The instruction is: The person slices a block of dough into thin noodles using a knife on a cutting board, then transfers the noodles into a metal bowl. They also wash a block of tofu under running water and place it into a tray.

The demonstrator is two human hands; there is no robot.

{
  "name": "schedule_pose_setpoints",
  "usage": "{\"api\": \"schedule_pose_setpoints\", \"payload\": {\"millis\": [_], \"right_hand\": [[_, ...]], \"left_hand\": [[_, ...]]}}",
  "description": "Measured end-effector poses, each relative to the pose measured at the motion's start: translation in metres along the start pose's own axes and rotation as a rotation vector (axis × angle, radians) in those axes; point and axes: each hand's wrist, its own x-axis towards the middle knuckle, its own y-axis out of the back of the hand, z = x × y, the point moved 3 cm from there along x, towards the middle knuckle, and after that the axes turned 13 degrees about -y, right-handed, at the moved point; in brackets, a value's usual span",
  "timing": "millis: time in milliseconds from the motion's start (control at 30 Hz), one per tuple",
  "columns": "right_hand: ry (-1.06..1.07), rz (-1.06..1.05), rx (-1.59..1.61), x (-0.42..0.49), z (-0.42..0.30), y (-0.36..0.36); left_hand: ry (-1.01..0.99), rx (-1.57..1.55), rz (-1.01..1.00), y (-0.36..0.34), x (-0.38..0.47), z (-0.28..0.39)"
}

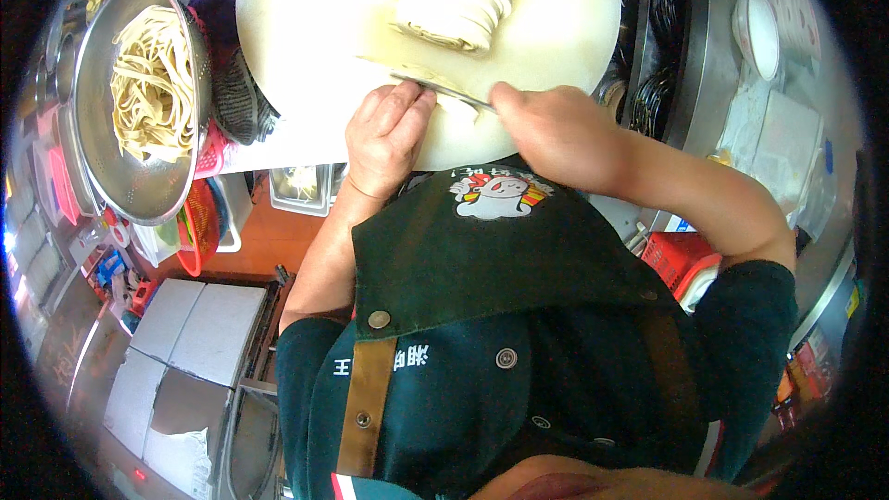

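Note:
On a round white cutting board (305, 28) rests a stack of folded pale sheets (455, 0), possibly tofu skin or dough. Between the stack and my body, a knife (455, 92) points leftward with its blade edge-on. My right hand (555, 128) is closed around its handle, which is mostly hidden. My left hand (392, 132) has its fingers bent, the tips touching the blade and whatever lies beneath, which they hide. A pale piece (458, 110) lies beside the blade, between my hands.
A steel colander (92, 118) with pale strips (154, 83) stands at the left. Below the board's left side is a container (301, 205) with pale shreds. At the right are a metal counter edge (701, 48) and a white bowl (762, 35).

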Motion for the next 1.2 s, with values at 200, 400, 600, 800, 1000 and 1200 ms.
{"api": "schedule_pose_setpoints", "payload": {"millis": [200,400,600,800,1000,1200], "right_hand": [[-0.060,0.126,0.100,0.016,0.021,-0.016],[-0.324,0.075,0.627,-0.036,0.059,0.011],[-0.577,0.252,1.135,-0.068,0.120,0.006],[-0.571,0.160,1.231,-0.045,0.147,-0.013],[-0.492,-0.086,1.146,-0.017,0.146,-0.007],[-0.458,-0.176,1.030,-0.004,0.123,-0.005]], "left_hand": [[0.046,0.010,0.036,0.000,0.002,-0.001],[0.231,-0.008,0.111,-0.009,0.008,-0.003],[0.318,0.076,0.187,-0.025,0.026,-0.009],[0.259,0.154,0.127,-0.043,0.063,-0.021],[0.257,0.125,0.158,-0.048,0.081,-0.026],[0.318,0.102,0.276,-0.048,0.076,-0.028]]}}
